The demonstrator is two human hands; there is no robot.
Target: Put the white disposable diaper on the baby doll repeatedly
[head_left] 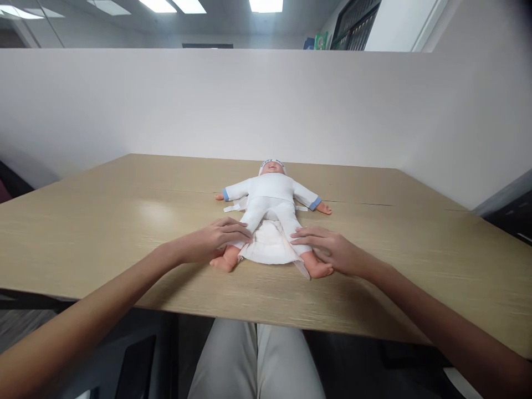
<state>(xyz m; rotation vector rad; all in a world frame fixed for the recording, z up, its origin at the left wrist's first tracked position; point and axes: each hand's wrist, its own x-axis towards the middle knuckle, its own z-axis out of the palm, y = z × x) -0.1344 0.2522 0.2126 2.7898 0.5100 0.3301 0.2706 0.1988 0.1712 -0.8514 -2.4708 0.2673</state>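
Note:
A baby doll [273,188] in a white outfit with blue cuffs and a printed cap lies on its back, feet toward me, arms spread. Beneath its hips and between its legs is an unfolded white diaper [268,244], with its side tabs [235,208] sticking out near the waist. My left hand [226,238] rests with outstretched fingers on the doll's leg on the left; its thumb is hidden. On the other leg, near the knee, lie the extended fingers of my right hand [322,246], with the thumb lower down by the shin. Both doll feet are bare.
The doll lies on a light wooden table [124,221], near its front edge. A white partition [249,105] rises behind the table. Below the edge, my legs [255,360] show, with a dark chair-like object [137,360] at the lower left.

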